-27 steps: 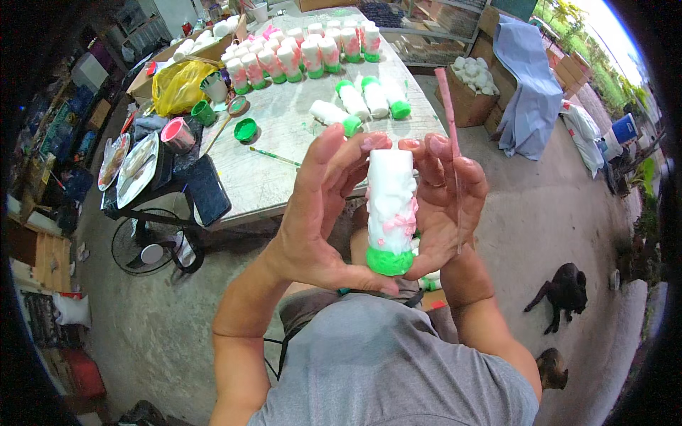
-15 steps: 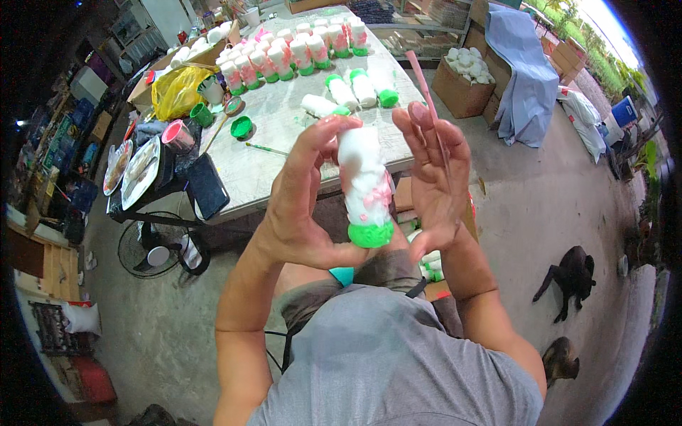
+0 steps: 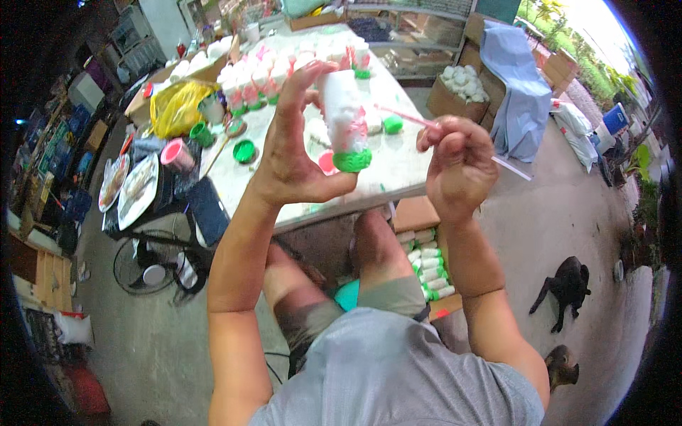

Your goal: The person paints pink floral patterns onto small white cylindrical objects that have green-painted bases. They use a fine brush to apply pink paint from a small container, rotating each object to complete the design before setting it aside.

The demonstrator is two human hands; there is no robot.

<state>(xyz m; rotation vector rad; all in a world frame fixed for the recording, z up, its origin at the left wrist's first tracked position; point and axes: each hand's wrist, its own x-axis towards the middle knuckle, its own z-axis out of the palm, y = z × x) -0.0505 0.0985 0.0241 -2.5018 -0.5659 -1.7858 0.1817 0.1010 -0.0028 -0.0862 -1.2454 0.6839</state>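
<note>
White and slightly tilted, one decorated cylinder (image 3: 342, 121) with pink relief and a green base sits in the left hand (image 3: 298, 145), gripped between the thumb under its base and fingers at its top. To its right, the right hand (image 3: 462, 167) pinches one slender pink paintbrush (image 3: 408, 116), tip near the cylinder. Beyond it on the counter (image 3: 394, 167) stand rows of similar cylinders (image 3: 259, 77), too blurred to count. Left of it are one yellow bag (image 3: 177, 110), one pink paint pot (image 3: 177, 155) and one green cup (image 3: 202, 135).
</note>
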